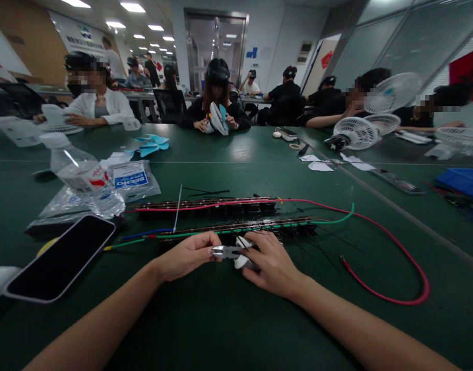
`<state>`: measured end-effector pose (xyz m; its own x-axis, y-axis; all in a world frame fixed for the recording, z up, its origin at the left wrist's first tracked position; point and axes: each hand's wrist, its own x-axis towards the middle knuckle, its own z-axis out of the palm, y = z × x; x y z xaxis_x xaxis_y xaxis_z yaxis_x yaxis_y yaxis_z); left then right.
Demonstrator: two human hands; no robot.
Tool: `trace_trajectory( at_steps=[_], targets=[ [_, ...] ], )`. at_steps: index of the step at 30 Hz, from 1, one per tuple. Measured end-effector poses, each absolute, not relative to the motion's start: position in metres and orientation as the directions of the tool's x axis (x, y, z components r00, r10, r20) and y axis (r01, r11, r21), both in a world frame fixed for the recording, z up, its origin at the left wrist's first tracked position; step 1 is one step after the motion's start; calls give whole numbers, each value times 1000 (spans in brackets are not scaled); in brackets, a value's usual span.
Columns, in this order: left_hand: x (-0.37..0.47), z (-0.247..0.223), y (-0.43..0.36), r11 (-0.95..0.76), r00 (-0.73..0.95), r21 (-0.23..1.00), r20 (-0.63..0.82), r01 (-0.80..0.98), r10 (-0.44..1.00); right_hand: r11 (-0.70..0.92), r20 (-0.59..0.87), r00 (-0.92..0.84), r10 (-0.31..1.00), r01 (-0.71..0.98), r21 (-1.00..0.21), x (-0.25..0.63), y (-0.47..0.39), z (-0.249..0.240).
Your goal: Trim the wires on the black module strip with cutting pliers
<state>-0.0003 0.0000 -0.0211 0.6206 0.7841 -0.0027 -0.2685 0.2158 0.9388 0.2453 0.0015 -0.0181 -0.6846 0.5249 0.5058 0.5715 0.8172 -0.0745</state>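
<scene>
My right hand (273, 264) grips a pair of pliers (225, 252) with white handles, its metal jaws pointing left. At the jaw tips, the fingers of my left hand (188, 253) are pinched together; whatever is between them is too small to make out. Just beyond both hands lie two long black slotted strips (246, 207) side by side. A red cable (408, 252) runs along the far strip and curls round to the right. Along the near strip lies a green cable (339, 221). A pale cable tie (178, 208) sticks up between the strips.
To the left are a phone (62, 260), a plastic bottle (76, 172) and a clear bag (144, 188). Thin black ties lie around the strips. Across the green table (229, 330), people handle fan parts; blue fan blades (153, 145) and white fan guards (358, 134) lie there.
</scene>
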Motion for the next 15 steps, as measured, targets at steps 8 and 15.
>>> trace_trajectory(
  at_steps=[8,15],
  targets=[
    [1,-19,-1,178,606,967,-31,-184,795,811,491,-696,523,584,-36,244,1,-16],
    [1,-17,-1,166,620,972,-29,-165,784,819,501,-704,504,574,-17,243,2,-16]
  ],
)
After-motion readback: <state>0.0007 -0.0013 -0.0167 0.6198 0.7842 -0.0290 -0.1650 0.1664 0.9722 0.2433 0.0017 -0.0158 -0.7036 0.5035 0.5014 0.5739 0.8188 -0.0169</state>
